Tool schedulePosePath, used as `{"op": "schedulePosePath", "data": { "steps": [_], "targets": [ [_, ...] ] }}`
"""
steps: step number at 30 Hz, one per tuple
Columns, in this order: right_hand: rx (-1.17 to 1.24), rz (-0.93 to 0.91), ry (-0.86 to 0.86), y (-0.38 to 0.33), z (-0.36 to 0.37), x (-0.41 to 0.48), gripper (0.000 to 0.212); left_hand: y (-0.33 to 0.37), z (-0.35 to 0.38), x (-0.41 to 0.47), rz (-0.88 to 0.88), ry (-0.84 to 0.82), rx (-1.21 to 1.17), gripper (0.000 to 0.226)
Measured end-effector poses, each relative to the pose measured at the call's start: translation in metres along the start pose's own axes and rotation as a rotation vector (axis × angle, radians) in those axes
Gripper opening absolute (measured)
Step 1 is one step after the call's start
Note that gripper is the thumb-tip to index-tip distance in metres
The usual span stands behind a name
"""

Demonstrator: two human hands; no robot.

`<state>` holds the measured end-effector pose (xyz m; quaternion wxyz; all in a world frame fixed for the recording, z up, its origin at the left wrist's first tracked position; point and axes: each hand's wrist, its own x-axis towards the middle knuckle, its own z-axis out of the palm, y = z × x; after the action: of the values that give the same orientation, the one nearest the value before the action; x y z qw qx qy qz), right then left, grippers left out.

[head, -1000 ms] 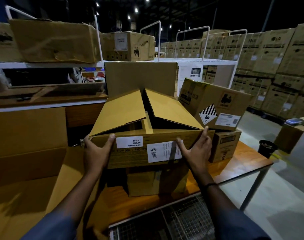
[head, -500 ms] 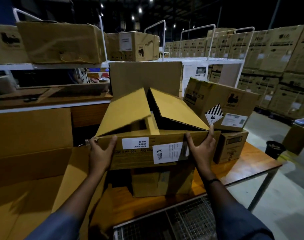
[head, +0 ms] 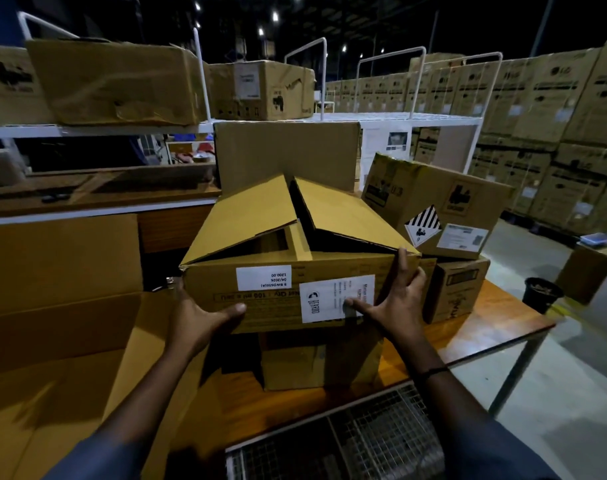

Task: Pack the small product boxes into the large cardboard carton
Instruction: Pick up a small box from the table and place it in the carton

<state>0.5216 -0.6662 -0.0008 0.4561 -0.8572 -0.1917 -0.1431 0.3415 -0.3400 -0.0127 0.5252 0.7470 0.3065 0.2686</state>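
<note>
A brown cardboard box with half-raised top flaps and white labels on its front sits on top of a smaller box on the wooden table. My left hand grips its lower left front corner, thumb stretched along the bottom edge. My right hand presses flat on the front right, fingers spread over a label and up to the top edge. A large open cardboard carton stands at the left, its flap folded out toward me; its inside is mostly hidden.
At the right a box with a hazard diamond leans on a smaller box. An upright cardboard sheet stands behind. A white rack carries boxes; stacked cartons line the right. A black pot sits on the floor.
My left hand has slid lower on the box with the thumb swung out along the bottom edge. My right hand has moved inward onto the front label. The box looks nearer.
</note>
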Motion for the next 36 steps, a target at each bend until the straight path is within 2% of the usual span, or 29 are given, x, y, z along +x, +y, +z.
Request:
{"op": "schedulePosePath", "data": {
  "steps": [2, 4, 8, 11, 14, 17, 20, 26, 30, 33, 36],
  "targets": [
    [-0.028, -0.035, -0.005, 0.001, -0.005, -0.004, 0.144, -0.001, -0.006, -0.008, 0.021, -0.042, 0.117, 0.160],
    [-0.024, -0.046, 0.004, -0.002, -0.009, -0.010, 0.143, 0.004, -0.009, -0.023, 0.085, -0.039, 0.191, 0.152],
    [0.015, -0.078, 0.065, -0.011, -0.014, -0.027, 0.138, 0.001, -0.027, -0.030, 0.213, 0.041, 0.191, 0.134],
    [0.048, -0.109, 0.118, -0.018, -0.011, -0.044, 0.135, 0.007, -0.047, -0.041, 0.234, 0.070, 0.173, 0.126],
    [0.070, -0.114, 0.163, -0.026, -0.002, -0.064, 0.134, 0.010, -0.069, -0.051, 0.249, 0.068, 0.173, 0.129],
    [0.059, -0.122, 0.212, -0.045, 0.012, -0.082, 0.134, 0.007, -0.104, -0.047, 0.260, 0.037, 0.172, 0.144],
    [0.055, -0.126, 0.253, -0.070, 0.027, -0.104, 0.135, 0.002, -0.141, -0.039, 0.284, 0.005, 0.142, 0.147],
    [0.048, -0.066, 0.290, -0.133, 0.060, -0.167, 0.137, -0.014, -0.203, -0.027, 0.408, -0.118, 0.085, 0.129],
    [0.018, -0.055, 0.357, -0.179, 0.084, -0.215, 0.136, -0.034, -0.253, -0.015, 0.455, -0.173, 0.079, 0.130],
    [-0.026, -0.030, 0.386, -0.202, 0.100, -0.246, 0.135, -0.052, -0.283, -0.013, 0.466, -0.222, 0.062, 0.121],
    [-0.047, -0.013, 0.397, -0.217, 0.112, -0.273, 0.136, -0.075, -0.308, -0.018, 0.414, -0.233, 0.062, 0.133]
  ]
}}
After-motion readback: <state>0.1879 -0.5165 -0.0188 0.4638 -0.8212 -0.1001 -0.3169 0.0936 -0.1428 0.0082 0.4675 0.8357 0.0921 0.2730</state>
